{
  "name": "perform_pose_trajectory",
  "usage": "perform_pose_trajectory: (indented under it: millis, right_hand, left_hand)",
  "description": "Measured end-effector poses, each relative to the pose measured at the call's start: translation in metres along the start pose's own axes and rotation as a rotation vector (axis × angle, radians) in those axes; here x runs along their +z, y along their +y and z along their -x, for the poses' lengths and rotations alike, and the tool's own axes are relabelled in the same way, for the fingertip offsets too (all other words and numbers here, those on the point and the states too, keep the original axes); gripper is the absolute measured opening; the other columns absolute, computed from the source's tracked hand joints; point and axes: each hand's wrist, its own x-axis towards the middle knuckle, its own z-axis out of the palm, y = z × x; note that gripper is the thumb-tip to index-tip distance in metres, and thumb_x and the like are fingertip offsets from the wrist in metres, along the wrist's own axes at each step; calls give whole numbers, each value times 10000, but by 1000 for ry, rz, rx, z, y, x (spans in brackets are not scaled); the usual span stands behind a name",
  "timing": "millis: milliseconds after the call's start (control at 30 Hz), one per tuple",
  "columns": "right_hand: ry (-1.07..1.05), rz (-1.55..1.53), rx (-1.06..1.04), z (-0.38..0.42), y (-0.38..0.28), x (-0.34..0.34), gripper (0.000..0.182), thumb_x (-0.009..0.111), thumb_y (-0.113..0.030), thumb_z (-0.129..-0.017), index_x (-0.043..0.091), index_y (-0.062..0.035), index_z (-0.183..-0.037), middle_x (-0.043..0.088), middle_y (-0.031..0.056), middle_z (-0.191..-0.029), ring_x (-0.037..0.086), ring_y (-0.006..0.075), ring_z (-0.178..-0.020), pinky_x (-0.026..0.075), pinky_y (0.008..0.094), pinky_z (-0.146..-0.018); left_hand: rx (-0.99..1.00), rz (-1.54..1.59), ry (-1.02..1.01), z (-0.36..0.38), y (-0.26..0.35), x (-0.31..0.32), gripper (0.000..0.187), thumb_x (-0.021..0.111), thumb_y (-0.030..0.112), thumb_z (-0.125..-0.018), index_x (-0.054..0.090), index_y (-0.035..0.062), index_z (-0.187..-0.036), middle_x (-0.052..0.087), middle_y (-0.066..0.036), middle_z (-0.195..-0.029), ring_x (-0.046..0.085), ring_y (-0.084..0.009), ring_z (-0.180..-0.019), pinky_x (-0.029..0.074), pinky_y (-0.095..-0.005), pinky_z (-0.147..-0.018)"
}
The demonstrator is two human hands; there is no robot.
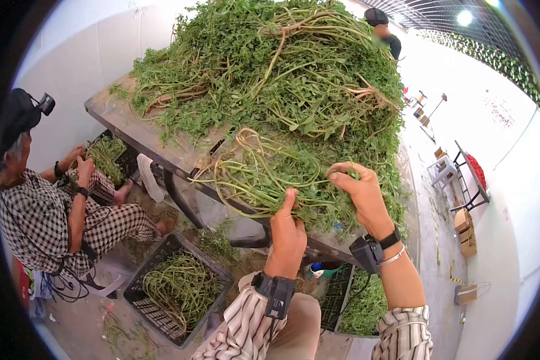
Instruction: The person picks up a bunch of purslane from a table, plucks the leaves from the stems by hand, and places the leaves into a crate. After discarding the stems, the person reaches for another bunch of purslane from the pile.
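A bundle of long green stems [261, 174] lies over the near edge of the table, below a large heap of leafy plants [282, 78]. My left hand [287, 234] is closed round the lower part of the bundle, thumb on top. To the right of it, my right hand [357, 192] pinches a small green sprig [353, 173] between thumb and fingers, at the right end of the bundle. Both wrists wear black devices.
The table [156, 141] has its bare corner at the left. Below stand a black crate [219, 288] of stems and another crate [342, 300] of greens. A seated person [48, 204] works at the left; another person [383, 27] stands behind the heap.
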Motion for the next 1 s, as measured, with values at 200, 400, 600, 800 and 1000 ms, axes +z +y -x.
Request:
perform_pose_trajectory:
  millis: [200,400,600,800,1000]
  right_hand:
    - [118,147,30,38,-3,-23,195,613,-144,-792,642,20,-893,612,7,-789,504,55,-722,400,208,-657]
    - [-136,703,346,91,15,-76,205,624,-146,-773,629,16,-900,596,55,-727,507,80,-670,414,231,-619]
    - [-14,662,-101,58,-9,-50,194,609,-140,-775,631,0,-908,626,81,-750,555,136,-655,448,272,-634]
    - [-261,944,-460,-7,3,0,296,530,-50,-733,621,-52,-1015,638,164,-865,613,314,-752,485,381,-662]
    - [-310,1211,-422,-24,14,13,329,529,-4,-683,612,-53,-998,619,154,-886,581,343,-812,465,418,-681]
  left_hand:
    - [0,29,24,1,-1,-2,174,610,233,-856,613,75,-930,516,22,-797,504,-120,-776,452,-292,-703]
    - [-30,104,6,-6,-5,-6,203,672,167,-805,634,77,-983,598,18,-932,512,-102,-841,419,-276,-745]
    - [2,85,43,1,-1,4,155,598,228,-865,607,82,-913,508,26,-817,490,-114,-781,434,-287,-712]
    - [-16,18,-6,1,0,-3,239,642,233,-833,617,48,-982,548,14,-875,502,-86,-798,449,-263,-681]
    - [-31,21,16,3,5,1,216,647,236,-831,625,65,-961,529,28,-825,498,-74,-754,422,-246,-610]
